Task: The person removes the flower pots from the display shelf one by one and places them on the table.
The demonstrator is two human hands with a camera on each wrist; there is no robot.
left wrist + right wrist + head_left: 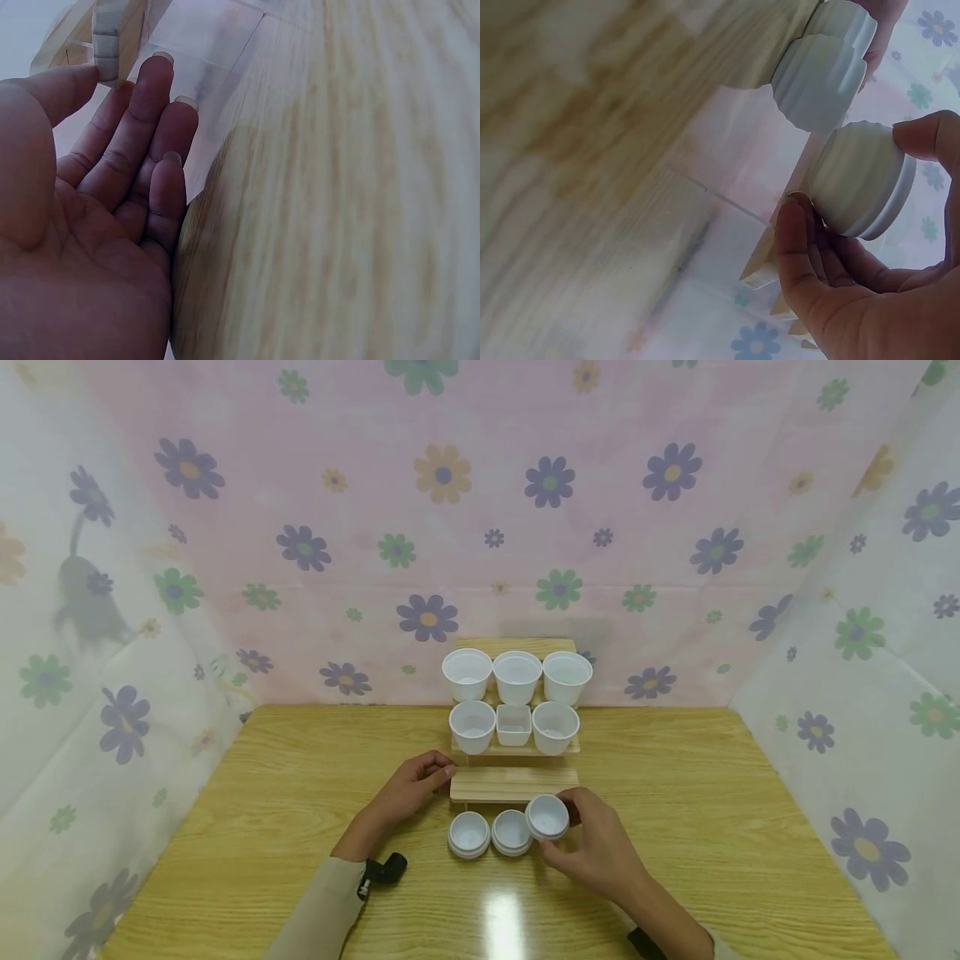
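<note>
Beige sleeve (317,906) near left, wooden step (513,786) pinched by left hand (415,787), ribbed white cup (547,818) pinched by right hand (598,850), two matching cups (468,835) just left.

Tiered stand (513,787): pale wooden planks, upright; the left hand (417,783) touches its front plank's left end. Six white cups (517,681), five round, one square, stand on its upper tiers. Small white pot (547,818): round, ribbed, mouth up, gripped by the right hand (598,852) before the stand. Two matching pots (512,833): upright, before the stand.
</note>
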